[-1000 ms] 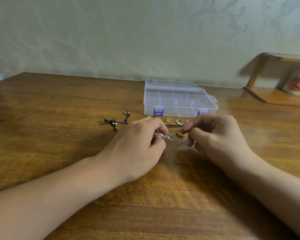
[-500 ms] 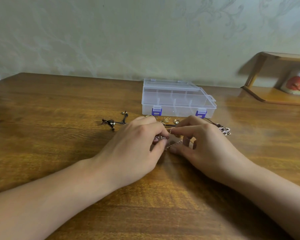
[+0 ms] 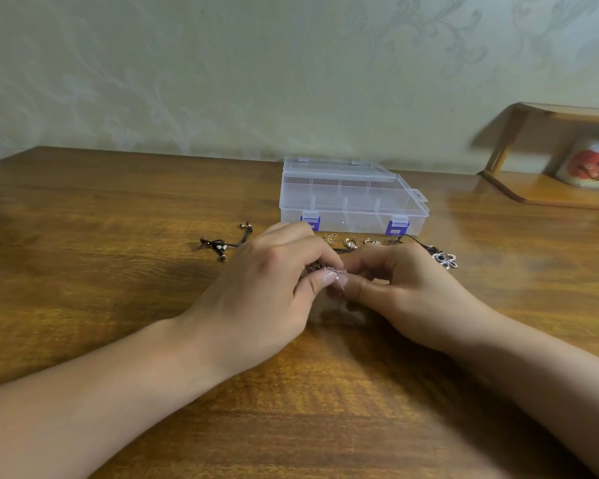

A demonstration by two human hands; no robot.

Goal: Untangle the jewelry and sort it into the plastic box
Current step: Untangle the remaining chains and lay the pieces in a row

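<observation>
One clear box [image 3: 351, 202] with two blue latches [image 3: 311, 223] sits far on one table [image 3: 101, 254]. Two hands [image 3: 267, 292] meet over one chain [image 3: 325, 268]. One black cord [image 3: 222, 245] lies left, one flower pendant [image 3: 446, 260] right, and perhaps three gold pieces [image 3: 350, 242] between.

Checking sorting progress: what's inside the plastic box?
The plastic box has its lid closed; through the clear plastic only empty-looking divided compartments show. Small pieces could hide behind the blue latches.
</observation>
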